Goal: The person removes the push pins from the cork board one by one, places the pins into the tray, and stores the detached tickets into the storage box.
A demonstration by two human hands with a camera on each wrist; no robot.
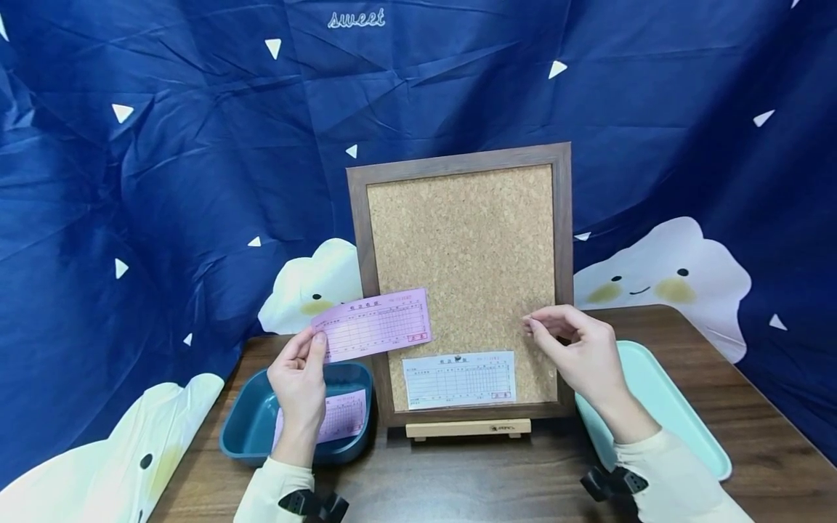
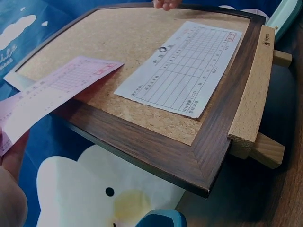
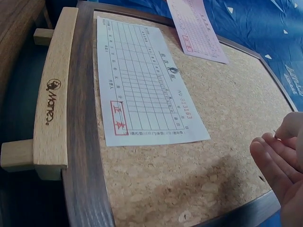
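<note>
My left hand (image 1: 301, 381) pinches a pink receipt slip (image 1: 373, 325) by its left end, thumb on the front. The slip overlaps the lower left of a framed corkboard (image 1: 464, 247). Below it on the cork, a white receipt slip (image 3: 142, 85) is fixed by a small pushpin (image 3: 173, 70) near its top edge. At the board's lower right, my right hand (image 1: 575, 349) has thumb and index finger brought together. Between those fingertips a thin pin (image 3: 276, 133) just shows, its head hidden by the fingers.
Another pink slip (image 1: 343, 415) lies in a dark teal basin (image 1: 235, 414) on the left. A mint tray (image 1: 686, 414) lies at right, partly behind my right forearm. The board stands on a light wooden easel ledge (image 1: 467, 428) on the brown table (image 1: 458, 479), before a blue curtain (image 1: 196, 181).
</note>
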